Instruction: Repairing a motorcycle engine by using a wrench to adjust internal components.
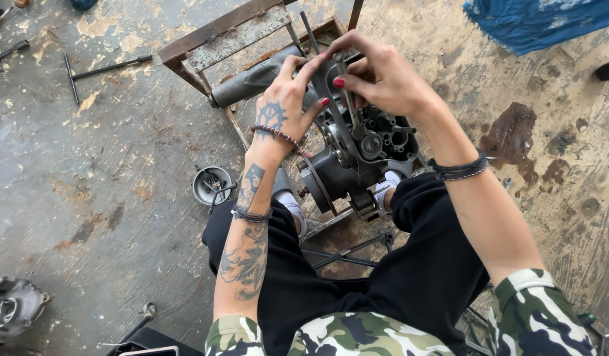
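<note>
Fingers of both your hands were gathered on the top of the engine block (357, 155), which sat on the rusty metal stand (233, 36) between your knees, near the stand's front edge. Your left hand (283, 112) lay against the block's left upper side, thumb and forefinger pinched together on a small part at the top that was too hidden to name. Your right hand (381, 78) arched over from the right, its fingertips pressed to the same spot, touching the left ones; whether it truly clamped the slim metal rod (350, 109) running down beneath it, I could not tell. To do this well, you would have wanted the block steadied by your left palm while the right fingertips did the fine work, pressure kept straight along the rod so nothing slipped into the open cavities (390, 140) below. Small pieces would have dropped easily there, so a slow, square grip seemed wise. The block itself lay directly under and just in front of both hands, its round housing facing you. On the concrete floor (120, 165) to the left stood a small metal bowl (211, 184) with parts, just beside your left forearm, and a T-handle wrench (100, 69) lay well apart toward the far left. Another engine casing (11, 306) rested at the floor's near left edge.
</note>
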